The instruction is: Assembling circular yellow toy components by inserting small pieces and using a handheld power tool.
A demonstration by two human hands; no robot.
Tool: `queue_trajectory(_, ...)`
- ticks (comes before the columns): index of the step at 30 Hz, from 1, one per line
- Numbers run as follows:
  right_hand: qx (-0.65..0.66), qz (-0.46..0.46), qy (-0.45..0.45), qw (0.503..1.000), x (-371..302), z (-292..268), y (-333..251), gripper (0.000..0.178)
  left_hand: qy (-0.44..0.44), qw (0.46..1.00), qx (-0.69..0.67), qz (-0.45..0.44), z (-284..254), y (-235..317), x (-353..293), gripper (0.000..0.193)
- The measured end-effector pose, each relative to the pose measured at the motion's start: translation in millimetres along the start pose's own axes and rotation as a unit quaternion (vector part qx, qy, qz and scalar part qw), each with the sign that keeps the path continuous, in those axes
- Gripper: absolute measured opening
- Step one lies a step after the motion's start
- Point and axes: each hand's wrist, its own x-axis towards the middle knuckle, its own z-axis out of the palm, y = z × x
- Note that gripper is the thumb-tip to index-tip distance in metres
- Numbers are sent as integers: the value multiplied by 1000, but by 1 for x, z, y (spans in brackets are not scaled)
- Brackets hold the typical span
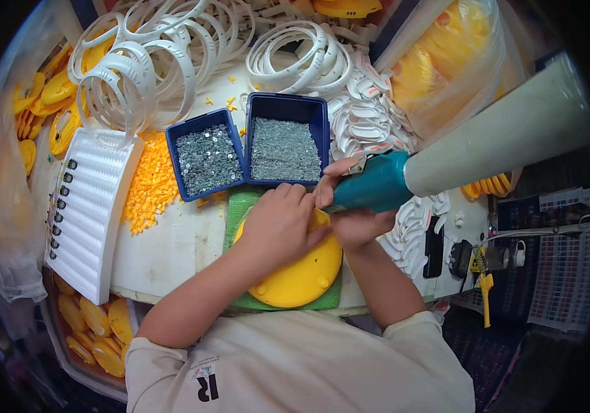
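Note:
A round yellow plastic shell (302, 275) lies on a green mat (329, 294) at the front of the table. My left hand (285, 217) is closed on its far edge, fingers bent and pressed together. In my right hand (357, 219) is a teal power screwdriver (377, 182), gripped near its front end and tilted so its tip meets the shell's far right side by my left fingers. The tip itself is hidden by my hands. Just beyond are a dark blue bin of screws (285, 179) and a smaller blue bin of small metal washers (205, 189).
A thick pale tube (501, 131) runs from the screwdriver to the upper right. Orange plastic bits (149, 186) and a white ridged tray (92, 213) lie left. White rings (298, 58) stack at the back. White curved parts (371, 124) and a black phone (434, 248) lie right.

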Motion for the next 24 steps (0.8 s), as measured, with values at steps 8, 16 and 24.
queue_trajectory(8, -48, 28, -16, 998, -4, 1, 3, 96, 15, 1000, 7, -7, 1, 0, -3, 46)
queue_trajectory(16, -54, -36, -42, 997, -14, 5, -52, 104, -24, 1000, 12, -8, -2, 6, -1, 45)
queue_trajectory(24, -18, -37, -5, 999, -76, -18, -56, 103, -125, 974, -18, 189, 11, 27, 4, 47)
